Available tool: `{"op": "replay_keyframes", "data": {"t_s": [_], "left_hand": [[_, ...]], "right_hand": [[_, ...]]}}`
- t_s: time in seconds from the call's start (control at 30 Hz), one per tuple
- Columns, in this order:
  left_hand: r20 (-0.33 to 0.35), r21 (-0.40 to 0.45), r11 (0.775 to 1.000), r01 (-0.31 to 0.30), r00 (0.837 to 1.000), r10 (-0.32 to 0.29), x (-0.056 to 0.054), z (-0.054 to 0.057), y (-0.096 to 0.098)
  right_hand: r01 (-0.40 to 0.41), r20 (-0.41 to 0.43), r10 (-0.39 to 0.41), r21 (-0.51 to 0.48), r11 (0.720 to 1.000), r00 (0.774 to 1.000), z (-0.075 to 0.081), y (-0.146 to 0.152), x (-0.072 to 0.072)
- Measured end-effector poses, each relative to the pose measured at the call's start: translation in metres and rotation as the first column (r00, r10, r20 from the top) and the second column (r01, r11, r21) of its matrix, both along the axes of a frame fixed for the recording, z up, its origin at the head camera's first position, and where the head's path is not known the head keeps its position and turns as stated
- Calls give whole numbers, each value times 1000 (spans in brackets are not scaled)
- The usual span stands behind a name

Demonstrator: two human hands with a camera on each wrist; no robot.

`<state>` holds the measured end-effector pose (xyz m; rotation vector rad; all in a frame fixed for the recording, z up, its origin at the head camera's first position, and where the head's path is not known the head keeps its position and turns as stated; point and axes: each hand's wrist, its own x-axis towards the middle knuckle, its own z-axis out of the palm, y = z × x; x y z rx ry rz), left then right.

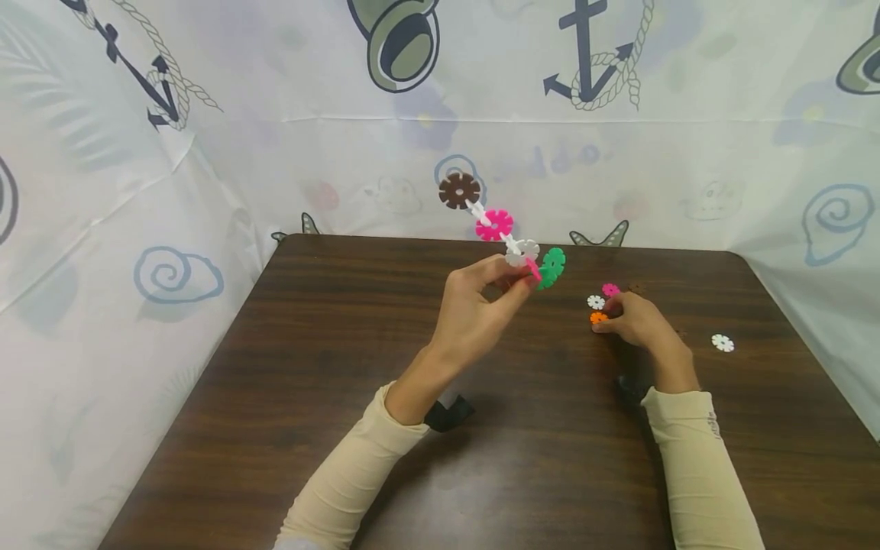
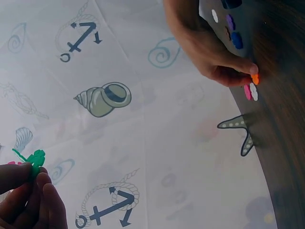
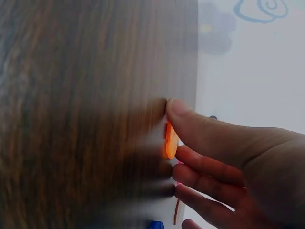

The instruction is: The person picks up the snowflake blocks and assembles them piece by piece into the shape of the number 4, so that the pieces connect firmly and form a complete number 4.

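Note:
My left hand point(image 1: 474, 305) is raised over the table, its thumb and fingers pinching a chain of notched plastic discs. The chain slants up and left to a brown disc point(image 1: 459, 190), through a pink disc point(image 1: 494, 225) and white ones. Green discs point(image 1: 552, 267) sit at its near end, close to the fingertips. At the tabletop, my right hand point(image 1: 642, 325) has thumb and index finger at opposite sides of an orange disc point(image 3: 170, 140), pinching it low against the wood. A white disc point(image 1: 596, 302) and a pink disc point(image 1: 610, 289) lie just beyond it.
Another white disc point(image 1: 723, 343) lies right of my right hand on the dark wooden table point(image 1: 309, 367). The left wrist view shows a purple disc point(image 2: 230, 22) and a blue disc point(image 2: 237, 40) past that hand. Printed cloth point(image 1: 344, 168) hangs behind the table and at its sides.

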<state>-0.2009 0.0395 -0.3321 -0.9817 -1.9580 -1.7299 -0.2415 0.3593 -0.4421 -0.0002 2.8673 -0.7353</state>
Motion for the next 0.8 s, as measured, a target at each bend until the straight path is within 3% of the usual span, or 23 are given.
{"op": "replay_keyframes", "data": {"t_s": [0.53, 0.8], "left_hand": [[-2, 0, 1000, 9, 1000, -9, 3, -3, -6], [4, -1, 1000, 12, 1000, -12, 5, -2, -8]], "right_hand": [[34, -6, -34, 6, 999, 999, 1, -12, 4], [58, -73, -61, -44, 997, 995, 13, -13, 12]]}}
